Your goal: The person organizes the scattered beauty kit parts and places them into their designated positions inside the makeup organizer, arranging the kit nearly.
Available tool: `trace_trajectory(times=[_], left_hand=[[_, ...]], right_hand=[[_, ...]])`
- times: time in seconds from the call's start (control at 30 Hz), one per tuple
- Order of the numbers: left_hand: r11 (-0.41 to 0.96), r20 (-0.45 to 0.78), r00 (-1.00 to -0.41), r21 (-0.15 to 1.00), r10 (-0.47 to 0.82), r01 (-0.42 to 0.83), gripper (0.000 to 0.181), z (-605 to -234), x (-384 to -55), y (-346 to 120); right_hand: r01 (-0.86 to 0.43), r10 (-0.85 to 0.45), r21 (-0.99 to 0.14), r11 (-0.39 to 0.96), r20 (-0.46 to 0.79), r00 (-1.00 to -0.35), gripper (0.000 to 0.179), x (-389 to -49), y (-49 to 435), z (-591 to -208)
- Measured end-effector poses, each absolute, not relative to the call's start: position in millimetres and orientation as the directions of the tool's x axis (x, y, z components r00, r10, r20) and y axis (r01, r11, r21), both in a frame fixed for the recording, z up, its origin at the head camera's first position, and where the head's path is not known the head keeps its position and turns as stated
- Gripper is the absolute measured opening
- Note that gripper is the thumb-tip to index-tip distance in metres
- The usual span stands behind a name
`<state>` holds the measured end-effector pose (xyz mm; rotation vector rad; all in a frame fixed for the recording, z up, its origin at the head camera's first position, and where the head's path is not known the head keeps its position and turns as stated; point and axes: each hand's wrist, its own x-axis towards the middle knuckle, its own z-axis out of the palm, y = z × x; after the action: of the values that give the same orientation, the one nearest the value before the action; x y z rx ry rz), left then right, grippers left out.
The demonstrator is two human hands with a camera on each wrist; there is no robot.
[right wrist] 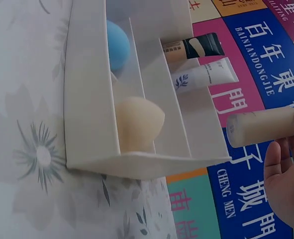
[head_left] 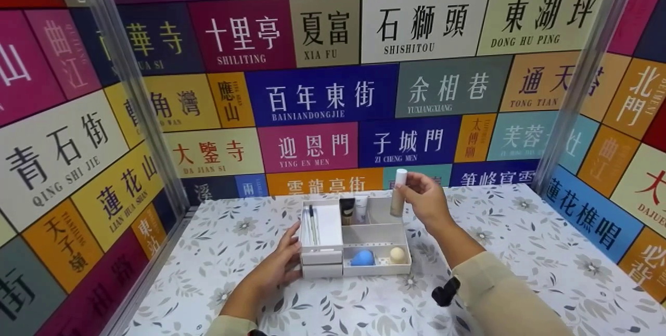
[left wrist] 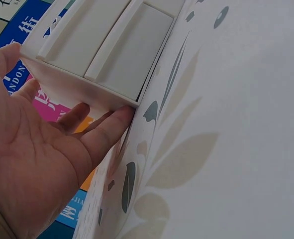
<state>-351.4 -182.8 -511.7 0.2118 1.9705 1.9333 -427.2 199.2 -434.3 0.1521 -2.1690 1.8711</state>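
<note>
My right hand (head_left: 431, 206) pinches a foundation bottle (head_left: 396, 205) by its white cap, beige liquid showing through its side. The bottle is upright over the back right compartment of a white desktop organizer (head_left: 384, 269); in the right wrist view its base is just beyond the organizer's rim. On the other side, my left hand (head_left: 283, 260) touches the organizer's left wall with extended fingers, as the left wrist view also shows. A black-capped tube (right wrist: 194, 48) and a white tube (right wrist: 206, 73) stand in the back row. In front lie a blue makeup sponge (head_left: 362, 258) and a cream makeup sponge (right wrist: 139, 122).
Slim sticks (head_left: 312, 224) lie in the organizer's left top tray, above two small drawers (head_left: 321, 270). Under it is a table with a floral cover (head_left: 359, 310). Colourful sign-printed walls (head_left: 322, 91) and metal posts (head_left: 585, 65) enclose the table.
</note>
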Motion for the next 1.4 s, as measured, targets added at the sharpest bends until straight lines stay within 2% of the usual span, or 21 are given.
trace_trajectory(times=[0.3,0.47,0.8,1.17,1.4], left_hand=[[0.07,-0.175,-0.919,0.985,0.354,-0.16,0.067,-510,-352,-185],[0.077,-0.181,-0.918,0.983,0.353,-0.164,0.067,-509,-351,-185],[0.06,-0.157,-0.918,0.988,0.364,-0.145,0.068,-508,-348,-184],[0.066,-0.17,-0.921,0.985,0.349,-0.157,0.067,-508,-348,-184],[0.046,-0.171,-0.92,0.985,0.353,-0.166,0.066,-509,-350,-183]], right_hand=[[-0.247,0.091,-0.955,0.166,0.264,-0.96,0.042,-438,184,-439],[-0.236,0.107,-0.948,0.213,0.263,-0.959,0.04,-441,178,-443],[-0.262,0.056,-0.925,0.276,0.287,-0.956,0.048,-440,176,-449],[-0.276,0.049,-0.92,0.278,0.3,-0.953,0.042,-441,177,-455],[-0.286,0.028,-0.891,0.352,0.315,-0.949,0.043,-440,179,-458]])
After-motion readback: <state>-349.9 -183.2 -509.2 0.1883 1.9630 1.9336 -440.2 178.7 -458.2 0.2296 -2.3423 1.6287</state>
